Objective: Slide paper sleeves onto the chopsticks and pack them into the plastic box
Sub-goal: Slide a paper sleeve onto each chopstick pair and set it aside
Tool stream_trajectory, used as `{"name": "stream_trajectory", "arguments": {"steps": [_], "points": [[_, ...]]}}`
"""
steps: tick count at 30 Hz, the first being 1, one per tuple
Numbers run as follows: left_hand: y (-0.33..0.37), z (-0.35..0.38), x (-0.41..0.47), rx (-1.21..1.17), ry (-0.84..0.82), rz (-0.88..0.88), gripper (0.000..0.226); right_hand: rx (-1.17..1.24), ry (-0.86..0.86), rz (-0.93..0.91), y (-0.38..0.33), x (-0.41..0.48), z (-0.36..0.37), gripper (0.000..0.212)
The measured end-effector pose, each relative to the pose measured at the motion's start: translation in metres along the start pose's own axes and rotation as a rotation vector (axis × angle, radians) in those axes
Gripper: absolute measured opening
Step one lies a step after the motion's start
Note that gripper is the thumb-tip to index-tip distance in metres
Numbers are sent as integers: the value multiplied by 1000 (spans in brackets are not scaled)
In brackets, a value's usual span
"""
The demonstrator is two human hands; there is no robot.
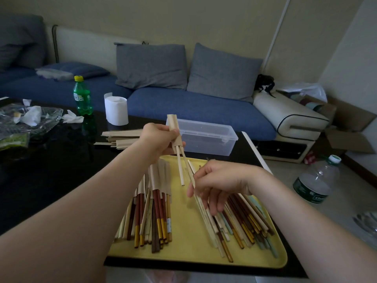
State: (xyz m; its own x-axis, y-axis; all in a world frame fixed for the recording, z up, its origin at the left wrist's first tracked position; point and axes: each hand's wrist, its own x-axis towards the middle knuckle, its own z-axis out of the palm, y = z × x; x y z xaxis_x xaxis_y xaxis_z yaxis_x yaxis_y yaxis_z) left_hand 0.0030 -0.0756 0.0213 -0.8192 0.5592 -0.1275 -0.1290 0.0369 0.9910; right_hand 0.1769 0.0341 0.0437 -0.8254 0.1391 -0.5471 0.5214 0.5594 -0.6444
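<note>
Forearms enter at 7 and 5 o'clock over the flat yellow plastic tray [187,231], which carries a sleeved pile of red, brown and pale chopsticks [155,190] at its 9 o'clock and a loose unsleeved heap [240,221] at its 4 o'clock. At the tray's 12 o'clock the clear rectangular plastic box [206,139] looks empty, with spare flat paper sleeves [122,137] stacked at 9 o'clock of it. Left hand [159,137] grips a tan paper sleeve [174,129] with a pale wooden chopstick pair [180,170] partly inside, right hand [220,180] pinches one stick's lower end; judged: sleeving about half done, packing not begun.
</note>
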Motion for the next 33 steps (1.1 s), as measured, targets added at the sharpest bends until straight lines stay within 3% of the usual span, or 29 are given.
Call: {"name": "stream_trajectory", "arguments": {"steps": [6,12,16,18,22,26,29,33], "points": [[3,9,-5,-8,-149,-62,26,265,182,-110,2,8,0,13],[5,11,-8,94,-243,-140,27,415,378,-112,4,16,3,38],[8,10,-12,139,-302,-172,25,470,416,-122,8,19,2,57],[8,10,-12,151,-296,-173,26,460,423,-132,7,18,3,52],[8,7,-8,197,-260,-174,29,428,439,-143,3,14,5,22],[3,0,-2,416,-161,-147,29,390,384,-105,-4,18,11,16],[-4,-7,7,666,43,-45,42,323,260,-29,-13,23,21,18],[-5,-19,10,896,306,57,13,283,157,7,-28,37,36,17]]}}
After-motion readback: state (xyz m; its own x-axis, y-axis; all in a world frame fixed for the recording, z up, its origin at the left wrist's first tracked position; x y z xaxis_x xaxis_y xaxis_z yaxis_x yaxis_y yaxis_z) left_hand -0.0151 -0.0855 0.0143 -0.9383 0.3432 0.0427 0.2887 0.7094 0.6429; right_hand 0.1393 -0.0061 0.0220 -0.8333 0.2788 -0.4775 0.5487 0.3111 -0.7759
